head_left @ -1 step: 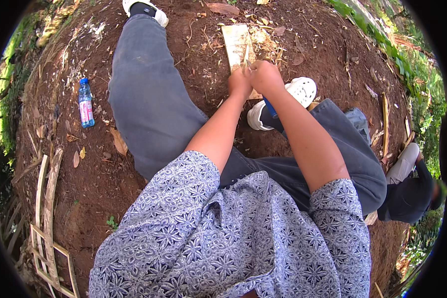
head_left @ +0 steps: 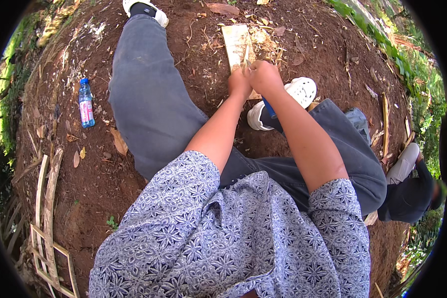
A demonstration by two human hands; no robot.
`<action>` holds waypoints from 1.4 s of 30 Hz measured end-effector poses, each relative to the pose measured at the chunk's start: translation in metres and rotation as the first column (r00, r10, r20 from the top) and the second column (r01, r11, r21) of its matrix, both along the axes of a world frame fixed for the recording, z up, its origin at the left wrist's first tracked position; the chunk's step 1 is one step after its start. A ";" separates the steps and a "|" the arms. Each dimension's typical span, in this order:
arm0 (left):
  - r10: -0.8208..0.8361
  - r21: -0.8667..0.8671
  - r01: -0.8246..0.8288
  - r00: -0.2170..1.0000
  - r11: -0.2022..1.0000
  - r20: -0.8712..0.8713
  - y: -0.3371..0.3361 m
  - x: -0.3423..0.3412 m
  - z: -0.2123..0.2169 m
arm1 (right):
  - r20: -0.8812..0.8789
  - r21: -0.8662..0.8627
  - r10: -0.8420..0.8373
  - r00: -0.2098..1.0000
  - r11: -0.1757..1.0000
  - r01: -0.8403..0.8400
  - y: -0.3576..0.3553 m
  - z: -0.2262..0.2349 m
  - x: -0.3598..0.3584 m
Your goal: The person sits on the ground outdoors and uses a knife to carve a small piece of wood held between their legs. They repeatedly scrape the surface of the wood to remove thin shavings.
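left hand (head_left: 239, 82) fisted on thin strip (head_left: 245, 53) | right hand (head_left: 264, 76) clenched beside it | board (head_left: 236, 42) just beyond | bottle (head_left: 86, 104) far left

At the upper middle of the frame, the left hand (head_left: 239, 83) and right hand (head_left: 264, 75) close together on a thin pale strip (head_left: 245, 53) over a flat wooden slab (head_left: 236, 42) on red-brown soil (head_left: 193, 54). A plastic water bottle (head_left: 86, 103) lies at left; another person (head_left: 407, 191) crouches at the right edge.

shirt (head_left: 223, 248): blue-white floral, short-sleeved | trousers (head_left: 149, 99): grey | shoes (head_left: 298, 94): white
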State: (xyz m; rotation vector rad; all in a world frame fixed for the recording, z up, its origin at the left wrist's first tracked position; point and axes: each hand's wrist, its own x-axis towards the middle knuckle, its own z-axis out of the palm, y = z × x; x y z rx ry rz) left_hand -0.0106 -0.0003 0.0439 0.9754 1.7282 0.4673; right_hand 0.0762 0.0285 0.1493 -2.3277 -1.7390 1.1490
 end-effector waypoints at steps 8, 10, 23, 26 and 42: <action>0.028 0.023 -0.029 0.999 0.999 0.019 0.004 -0.001 -0.001 | 0.003 0.027 -0.041 0.999 0.999 0.041 -0.002 -0.002 -0.005; 0.009 0.011 -0.010 1.000 1.000 0.018 0.004 -0.004 -0.002 | 0.020 0.048 -0.041 0.999 0.998 0.040 -0.003 -0.001 -0.008; -0.001 -0.036 0.004 0.997 0.999 0.074 0.003 0.002 0.008 | -0.101 0.202 -0.088 0.991 0.974 0.107 -0.016 -0.039 0.020; 0.062 -0.059 -0.055 0.991 0.997 0.118 0.003 -0.001 0.010 | -0.168 0.174 -0.076 0.983 0.979 0.105 -0.024 -0.036 0.018; 0.280 -0.278 -0.183 0.888 0.943 0.365 0.000 0.007 -0.002 | -0.348 -0.109 -0.258 0.901 0.966 0.234 -0.024 0.010 0.030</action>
